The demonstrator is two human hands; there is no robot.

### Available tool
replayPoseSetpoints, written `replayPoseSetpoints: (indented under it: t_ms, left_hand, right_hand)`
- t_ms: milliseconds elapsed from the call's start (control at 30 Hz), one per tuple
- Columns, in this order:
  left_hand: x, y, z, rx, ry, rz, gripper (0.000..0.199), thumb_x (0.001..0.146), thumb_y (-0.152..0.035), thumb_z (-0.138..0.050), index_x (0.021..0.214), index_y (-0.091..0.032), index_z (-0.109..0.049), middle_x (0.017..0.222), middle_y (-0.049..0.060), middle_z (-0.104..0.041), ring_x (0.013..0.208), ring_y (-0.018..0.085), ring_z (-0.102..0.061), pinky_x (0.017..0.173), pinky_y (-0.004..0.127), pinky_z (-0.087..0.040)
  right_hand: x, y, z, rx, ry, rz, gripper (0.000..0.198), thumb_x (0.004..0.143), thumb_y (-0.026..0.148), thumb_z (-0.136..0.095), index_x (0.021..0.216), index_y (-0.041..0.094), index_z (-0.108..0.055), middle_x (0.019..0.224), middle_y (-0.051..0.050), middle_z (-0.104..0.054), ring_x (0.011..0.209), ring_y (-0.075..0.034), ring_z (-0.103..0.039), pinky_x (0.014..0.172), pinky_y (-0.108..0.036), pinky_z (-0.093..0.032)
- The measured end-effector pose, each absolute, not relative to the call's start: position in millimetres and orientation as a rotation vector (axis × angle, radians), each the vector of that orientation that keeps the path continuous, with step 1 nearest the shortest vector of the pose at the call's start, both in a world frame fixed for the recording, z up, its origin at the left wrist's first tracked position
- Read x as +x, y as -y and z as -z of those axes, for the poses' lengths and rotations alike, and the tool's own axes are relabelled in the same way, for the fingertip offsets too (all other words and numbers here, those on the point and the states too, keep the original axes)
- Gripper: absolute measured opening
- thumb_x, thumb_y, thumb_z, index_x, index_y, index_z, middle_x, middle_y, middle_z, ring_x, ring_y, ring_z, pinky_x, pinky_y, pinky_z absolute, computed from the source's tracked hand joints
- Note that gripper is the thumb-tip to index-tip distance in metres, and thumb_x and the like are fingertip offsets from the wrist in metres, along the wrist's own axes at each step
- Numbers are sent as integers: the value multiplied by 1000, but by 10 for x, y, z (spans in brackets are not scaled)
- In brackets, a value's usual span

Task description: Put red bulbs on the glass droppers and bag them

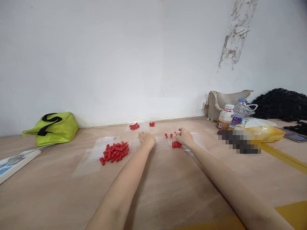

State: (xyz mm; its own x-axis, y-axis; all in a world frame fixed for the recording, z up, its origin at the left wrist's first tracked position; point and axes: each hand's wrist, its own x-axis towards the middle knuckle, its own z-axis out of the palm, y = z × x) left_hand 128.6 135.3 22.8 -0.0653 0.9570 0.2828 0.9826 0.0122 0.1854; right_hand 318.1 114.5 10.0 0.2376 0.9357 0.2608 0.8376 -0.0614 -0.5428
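A row of clear glass dropper tubes [162, 143] lies side by side on the brown paper-covered table. My left hand [146, 139] rests over the middle of this row, fingers curled down; what lies under them is hidden. At the right end of the row, my right hand [184, 137] pinches a small red rubber bulb [176, 133], mostly covered by the fingers. Two tubes beside it carry red bulbs [169, 136]. Just below that hand sit several loose red bulbs [177, 145]. A larger heap of red bulbs [115, 152] lies left of the tubes, partly on clear plastic bags [87, 159].
Farther back, small groups of red bulbs [134, 126] lie on clear plastic by the wall. A lime-green bag [57, 129] stands at left, near a white power strip [20, 163]. At right are a beige bag [222, 102], bottles [225, 117], a yellow package [271, 134] and a phone [296, 136].
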Motion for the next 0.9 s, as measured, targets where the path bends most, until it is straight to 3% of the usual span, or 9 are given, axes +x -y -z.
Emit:
replayPoseSetpoints:
  t_ms: [133, 300, 433, 533, 633, 900]
  left_hand:
    - [1134, -1173, -335, -2292, 1966, 589, 24, 81, -29, -44, 77, -10, -59, 91, 18, -58, 94, 31, -49, 73, 40, -38]
    - [589, -628, -335, -2630, 1569, 620, 15, 86, -26, -41, 82, -18, -53, 76, 1, -60, 71, 16, -54, 65, 26, -40]
    - [252, -335, -83, -2746, 1228, 838, 13, 87, -25, -42, 90, -19, -53, 81, 3, -62, 77, 18, -55, 71, 30, -40]
    - [185, -279, 68, -2747, 1182, 947, 18, 88, -24, -40, 98, -20, -55, 90, 4, -62, 84, 18, -55, 76, 31, -40]
    - [201, -267, 101, -2756, 1204, 973, 20, 89, -24, -39, 97, -21, -57, 91, 4, -61, 83, 17, -55, 75, 30, -41]
    - [232, -237, 68, -2777, 1184, 992, 18, 88, -24, -40, 93, -21, -58, 88, 2, -63, 84, 17, -55, 78, 32, -39]
  right_hand:
    - [3056, -1093, -94, -1650, 1663, -187, 29, 82, 26, -37, 101, 18, -59, 101, -7, -57, 88, -12, -54, 76, -23, -40]
    - [2733, -893, -77, -1184, 1690, -295, 18, 76, 21, -46, 89, 17, -58, 89, -5, -60, 76, -12, -55, 68, -25, -44]
    - [2454, -636, -27, -1014, 1864, -390, 12, 74, 17, -48, 83, 18, -56, 82, -2, -62, 78, -13, -57, 71, -28, -44]
    - [2355, -507, 37, -968, 1944, -450, 20, 73, 19, -54, 92, 18, -57, 87, -5, -64, 80, -15, -59, 74, -31, -45]
    - [2348, -454, 104, -965, 1920, -458, 21, 76, 20, -53, 96, 19, -59, 89, -5, -64, 82, -16, -59, 75, -32, -45]
    - [2356, -350, 148, -866, 2005, -439, 11, 76, 17, -52, 82, 20, -61, 82, -3, -61, 77, -14, -57, 70, -28, -46]
